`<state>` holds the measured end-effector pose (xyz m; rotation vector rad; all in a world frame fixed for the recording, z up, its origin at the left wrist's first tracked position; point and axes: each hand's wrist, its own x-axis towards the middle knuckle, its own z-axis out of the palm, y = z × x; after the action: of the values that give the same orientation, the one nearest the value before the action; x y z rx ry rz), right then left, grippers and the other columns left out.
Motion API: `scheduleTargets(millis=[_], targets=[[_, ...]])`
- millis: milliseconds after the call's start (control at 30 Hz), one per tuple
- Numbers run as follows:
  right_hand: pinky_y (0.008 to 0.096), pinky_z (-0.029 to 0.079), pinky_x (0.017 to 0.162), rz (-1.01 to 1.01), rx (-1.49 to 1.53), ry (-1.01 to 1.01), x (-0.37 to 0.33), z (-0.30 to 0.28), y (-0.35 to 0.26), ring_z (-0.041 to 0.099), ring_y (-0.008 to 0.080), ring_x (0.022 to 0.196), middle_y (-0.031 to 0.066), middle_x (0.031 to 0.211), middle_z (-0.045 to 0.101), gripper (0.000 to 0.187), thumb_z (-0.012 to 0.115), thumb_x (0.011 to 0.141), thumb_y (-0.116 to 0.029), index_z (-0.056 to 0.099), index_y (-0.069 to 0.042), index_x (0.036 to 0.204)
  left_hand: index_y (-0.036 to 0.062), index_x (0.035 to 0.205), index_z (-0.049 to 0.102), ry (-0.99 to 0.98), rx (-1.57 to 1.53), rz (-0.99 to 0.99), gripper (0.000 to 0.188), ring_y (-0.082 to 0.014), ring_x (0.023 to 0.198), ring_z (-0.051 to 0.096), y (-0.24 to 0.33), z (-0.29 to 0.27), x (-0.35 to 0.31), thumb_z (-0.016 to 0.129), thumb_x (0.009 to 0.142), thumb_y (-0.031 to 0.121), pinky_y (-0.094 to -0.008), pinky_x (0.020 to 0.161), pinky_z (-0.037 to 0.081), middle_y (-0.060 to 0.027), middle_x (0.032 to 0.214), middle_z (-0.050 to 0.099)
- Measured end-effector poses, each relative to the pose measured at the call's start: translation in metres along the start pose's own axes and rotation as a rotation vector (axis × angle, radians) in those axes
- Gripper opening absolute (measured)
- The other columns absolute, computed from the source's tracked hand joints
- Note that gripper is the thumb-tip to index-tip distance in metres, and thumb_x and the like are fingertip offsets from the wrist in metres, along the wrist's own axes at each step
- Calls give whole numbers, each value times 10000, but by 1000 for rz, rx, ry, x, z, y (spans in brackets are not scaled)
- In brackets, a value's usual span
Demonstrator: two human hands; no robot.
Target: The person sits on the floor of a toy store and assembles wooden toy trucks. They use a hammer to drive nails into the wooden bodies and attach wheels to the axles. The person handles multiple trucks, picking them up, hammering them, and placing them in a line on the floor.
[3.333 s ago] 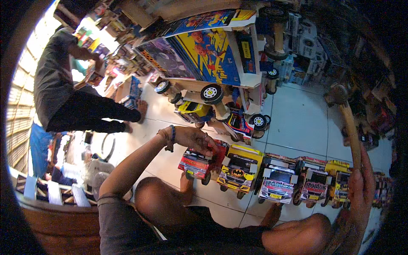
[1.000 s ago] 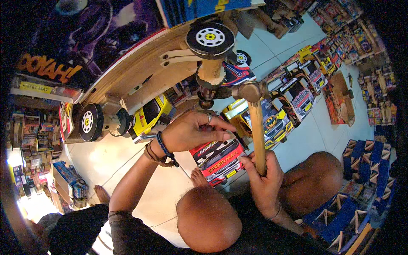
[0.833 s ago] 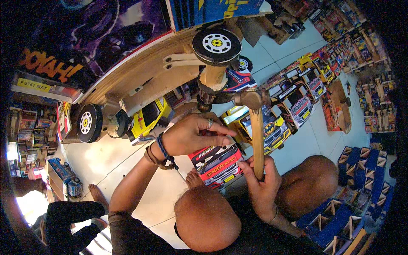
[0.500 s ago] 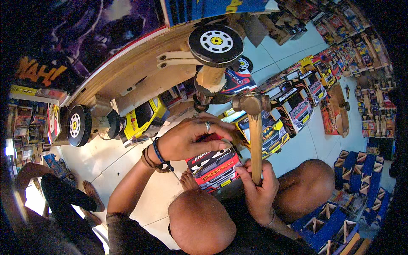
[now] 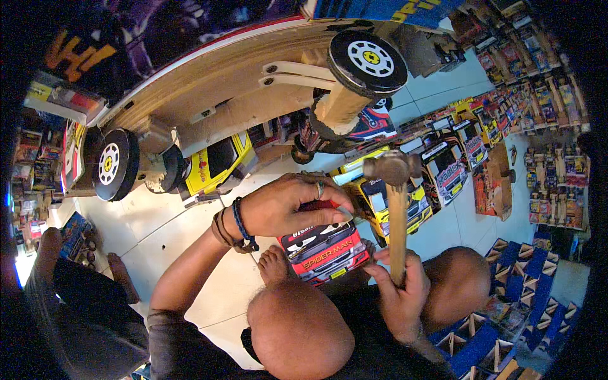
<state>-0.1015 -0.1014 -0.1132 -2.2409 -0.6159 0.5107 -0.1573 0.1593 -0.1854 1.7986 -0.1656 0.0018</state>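
Wood-handled hammer (image 5: 397,225) in the right hand (image 5: 403,292), held closed around the shaft, head pointing to 12 o'clock. At 10 o'clock from that grip, the red toy truck (image 5: 329,253), nose toward 6 o'clock; over its roof, from 11 o'clock, the curled left hand (image 5: 286,206); cannot tell whether pinching anything. Likely trouble: a slack grip or stray swing catching the left hand, or an off-centre blow splitting the truck. Also possible: clipping the nearest yellow truck (image 5: 418,210) at 2 o'clock. Legible gold lettering across the red front, yellow plate (image 5: 340,274) beneath; more lettering on the white truck (image 5: 451,180), farther toward 2 o'clock; at 10 o'clock, orange letters, incomplete, on a dark purple panel (image 5: 171,38).
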Motion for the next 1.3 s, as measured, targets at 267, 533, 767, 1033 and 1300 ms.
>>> scheduleTargets(millis=[267,533,767,1033,1300], targets=[[341,531,703,101,-166,-232,0,-78,-5,640,234,735,134,854,653,391,774,865,-192,574,-12,1149,106,1142,702,68,36,117,273,-286,997,673,-7,4,-3,651,952,296,-378,835,525,-110,1077,692],[388,547,691,54,-210,-289,-3,-45,-6,699,334,767,207,905,673,419,699,930,-220,559,-47,1284,135,1136,715,112,70,136,244,-320,940,684,-1,4,-4,659,941,272,-393,791,535,-129,1080,700],[415,551,707,9,-116,-232,-6,-25,4,707,378,855,227,946,684,358,681,942,-188,569,-20,1238,93,1141,689,107,105,131,262,-341,969,671,3,3,-3,615,961,268,-403,849,524,-144,1056,697],[429,553,696,-20,-80,-249,-8,-18,11,704,388,853,220,925,693,367,686,938,-199,561,-19,1233,96,1148,687,104,128,137,261,-344,952,667,1,4,-2,620,956,261,-399,816,519,-145,1048,688],[414,544,667,28,-63,-234,-11,-25,11,702,372,783,208,893,689,338,704,925,-192,589,-27,1196,95,1162,692,72,159,180,280,-342,962,667,-1,2,3,616,956,269,-396,826,524,-150,1059,678]])
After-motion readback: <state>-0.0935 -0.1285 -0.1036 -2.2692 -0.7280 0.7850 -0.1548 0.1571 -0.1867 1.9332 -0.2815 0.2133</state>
